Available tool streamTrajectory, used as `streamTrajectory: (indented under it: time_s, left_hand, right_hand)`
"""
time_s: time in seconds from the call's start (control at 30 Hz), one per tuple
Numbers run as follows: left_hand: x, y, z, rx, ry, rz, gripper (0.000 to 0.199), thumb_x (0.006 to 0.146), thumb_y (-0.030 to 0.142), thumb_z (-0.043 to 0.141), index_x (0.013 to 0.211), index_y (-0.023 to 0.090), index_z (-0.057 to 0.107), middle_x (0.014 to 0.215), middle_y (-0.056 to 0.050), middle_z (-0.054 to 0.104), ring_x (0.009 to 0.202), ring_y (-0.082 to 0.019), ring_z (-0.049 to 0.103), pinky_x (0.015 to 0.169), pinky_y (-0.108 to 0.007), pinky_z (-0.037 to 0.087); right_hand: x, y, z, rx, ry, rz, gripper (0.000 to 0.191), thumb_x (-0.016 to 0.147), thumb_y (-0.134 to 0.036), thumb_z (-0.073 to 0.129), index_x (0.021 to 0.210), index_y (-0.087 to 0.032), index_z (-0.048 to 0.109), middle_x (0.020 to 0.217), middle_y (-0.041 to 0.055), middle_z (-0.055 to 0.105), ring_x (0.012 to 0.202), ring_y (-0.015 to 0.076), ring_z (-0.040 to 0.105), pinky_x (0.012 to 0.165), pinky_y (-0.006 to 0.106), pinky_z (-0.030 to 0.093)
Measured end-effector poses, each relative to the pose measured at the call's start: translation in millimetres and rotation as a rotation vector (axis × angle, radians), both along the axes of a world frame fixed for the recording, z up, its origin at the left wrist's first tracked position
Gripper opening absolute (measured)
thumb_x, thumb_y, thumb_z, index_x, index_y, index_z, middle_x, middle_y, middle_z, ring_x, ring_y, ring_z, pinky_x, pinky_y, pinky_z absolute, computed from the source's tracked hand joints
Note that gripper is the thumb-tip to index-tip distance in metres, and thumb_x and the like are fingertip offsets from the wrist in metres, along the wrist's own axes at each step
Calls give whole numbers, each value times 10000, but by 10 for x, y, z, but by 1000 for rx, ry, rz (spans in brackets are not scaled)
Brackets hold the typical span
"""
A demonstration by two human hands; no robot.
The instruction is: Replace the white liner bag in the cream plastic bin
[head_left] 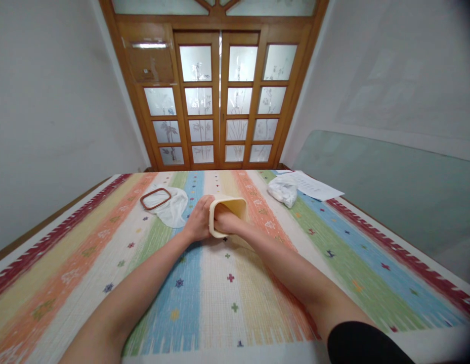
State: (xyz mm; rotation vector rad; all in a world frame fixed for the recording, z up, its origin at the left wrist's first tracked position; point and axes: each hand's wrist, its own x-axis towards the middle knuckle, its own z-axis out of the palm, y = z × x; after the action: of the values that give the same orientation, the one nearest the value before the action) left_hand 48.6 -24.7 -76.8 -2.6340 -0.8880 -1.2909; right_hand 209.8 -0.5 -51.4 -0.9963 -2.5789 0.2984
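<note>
While the left hand point(200, 220) grips the outer wall of a cream, plastic-looking container with a rounded-rectangular mouth point(241, 203), the right hand point(224, 220) reaches inside it.

Hands: 2. Left, curled around the container's left side. Right, fingers hidden within; whether open, closed or gripping, cannot tell.

Container: 1. Tilted, mouth towards the wearer, over the middle of the striped cloth. Walls smooth, corners rounded.

Progress, as judged: handling inside the container under way; how much is done within, not visible. The reddish-brown rounded-rectangular frame point(159, 204) is off the container, apart from its rim and untouched.

Frame: 1. Thin, glossy, open-centred; lies to the left, partly over a thin, crumpled, translucent white sheet or bag point(177, 206).

Bundle: 1. White, wrinkled, plastic-looking point(283, 189), at right, beside white paper with dark print point(318, 188).

Cloth: 1. Woven-looking striped cloth point(219, 293) in blue, green, yellow, orange, cream and dark red, with small cross and star motifs; jagged stripe ends.

Background: wooden doors with patterned glass panes point(262, 58).
</note>
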Motion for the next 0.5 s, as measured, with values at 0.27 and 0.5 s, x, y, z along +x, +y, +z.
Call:
streamTrajectory:
  time_s: [0.27,0.5]
  left_hand:
    - [15,-20,36,-1,-34,16,1181,646,401,891,1595,185,223,1525,-236,432,1471,-435,428,1210,-669,402]
    - [30,-21,22,-10,-7,7,1252,628,428,907,1620,198,178,1551,-233,400,1481,-444,405,1218,-672,387]
  right_hand:
    - [-67,84,-13,124,-203,-214,561,909,-153,568,1457,-42,522,1528,259,519,1427,360,482,1263,462,297]
    - [-81,79,-92,203,-262,-241,587,917,-113,514,1501,-60,513,1471,244,585,1444,368,471,1271,473,293]
